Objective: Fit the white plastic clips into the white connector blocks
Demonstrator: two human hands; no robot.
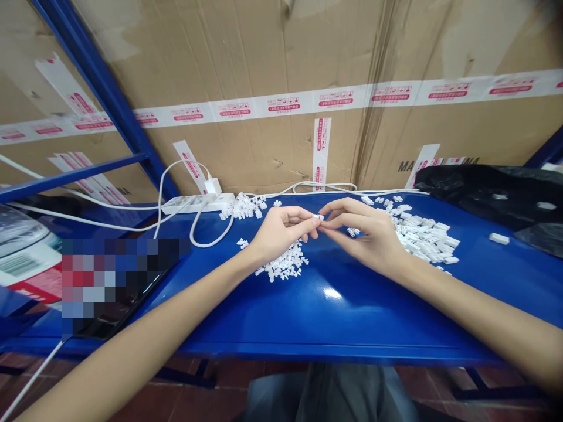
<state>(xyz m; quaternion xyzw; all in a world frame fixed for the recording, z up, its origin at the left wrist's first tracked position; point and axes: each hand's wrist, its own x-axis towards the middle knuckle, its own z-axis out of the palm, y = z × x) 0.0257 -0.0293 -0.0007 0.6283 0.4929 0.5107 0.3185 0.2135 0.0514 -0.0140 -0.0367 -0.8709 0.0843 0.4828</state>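
Observation:
Over the middle of the blue table (264, 316), my left hand (284, 231) pinches a small white plastic piece (318, 217) between thumb and forefinger. My right hand (365, 228) meets it from the other side, its fingertips closed on the same piece. Fingers hide most of that piece. Beneath my left hand lies a pile of tiny white plastic parts (284, 264). A heap of larger white oblong plastic pieces (424, 234) spreads beyond my right hand. A few white pieces (353, 232) show behind the right fingers.
At the back left, a white power strip (197, 202) with a plugged charger (213, 186) trails cables beside another cluster of white parts (246, 206). A phone-like dark device (145, 293), partly pixelated, lies left. A black plastic bag (466, 187) rests right. Cardboard (246, 53) stands behind.

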